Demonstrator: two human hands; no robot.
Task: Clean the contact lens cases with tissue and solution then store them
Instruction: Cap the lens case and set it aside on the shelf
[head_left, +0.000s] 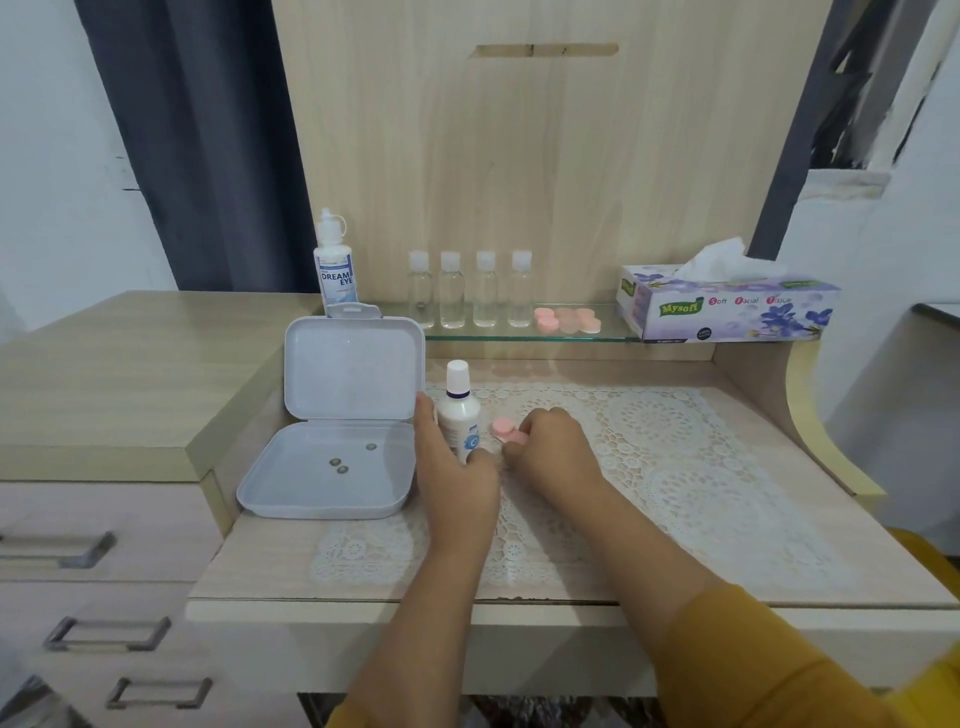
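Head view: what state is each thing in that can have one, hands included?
White storage box: lid open, three small dark bits inside.
Solution bottle: upright, capped, held by left hand.
Pink lens case: on the lace mat, gripped by right hand.
Dream Eye bottle: upright, capped.
Four clear bottles: upright, capped.
Tissue box: tissue sticking out.

Tall bottle (335, 265) at back left, label reads "DREAM EYE" in blue. Tissue box (727, 310) on right: green "Mysoft" logo, then "Soft Facial Tissue" w/ red initials. Small bottle (459, 413) by the hands: label print too small to read.
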